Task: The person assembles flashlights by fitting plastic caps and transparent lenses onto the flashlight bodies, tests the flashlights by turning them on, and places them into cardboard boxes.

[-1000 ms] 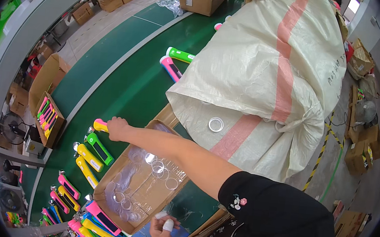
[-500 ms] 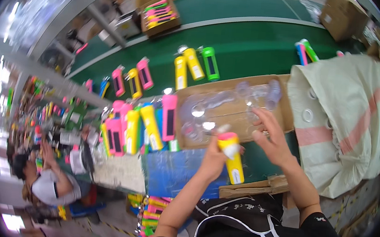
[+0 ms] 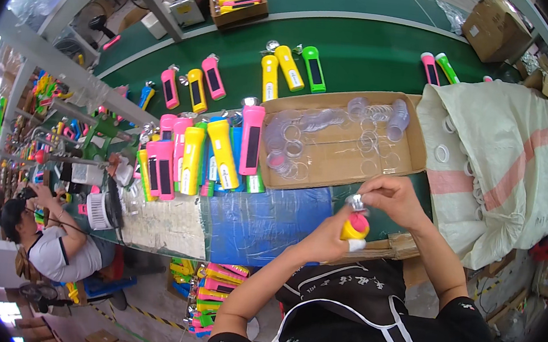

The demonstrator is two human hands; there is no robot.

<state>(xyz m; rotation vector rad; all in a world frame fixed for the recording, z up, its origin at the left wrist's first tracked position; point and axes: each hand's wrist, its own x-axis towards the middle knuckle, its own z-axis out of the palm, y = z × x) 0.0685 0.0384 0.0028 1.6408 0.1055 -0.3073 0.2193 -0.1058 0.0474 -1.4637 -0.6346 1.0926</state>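
My left hand [image 3: 325, 242] is closed around a yellow flashlight [image 3: 347, 233], its open end with a pink inside facing up. Just above that end is a small silver reflector [image 3: 355, 203], slightly blurred. The fingers of my right hand [image 3: 392, 200] are pinched together at the reflector; whether a clear lens is also between them is hidden. Beyond my hands lies a shallow cardboard box [image 3: 334, 171] holding many clear round lenses [image 3: 316, 123], some stacked, some loose. To the left, a cluster of pink, yellow and blue flashlights [image 3: 224, 154] lies at the table edge.
More flashlights [image 3: 288, 69] lie on the green conveyor [image 3: 360, 53]. A white woven sack [image 3: 508, 162] with white rings [image 3: 442, 153] stands right of the box. A blue sheet [image 3: 268, 227] covers the table at left. A co-worker [image 3: 69, 243] sits further left.
My right hand has come back from above the lens box to the flashlight's end, its spread fingers now pinched. My left hand has tilted the flashlight so its open end faces up.
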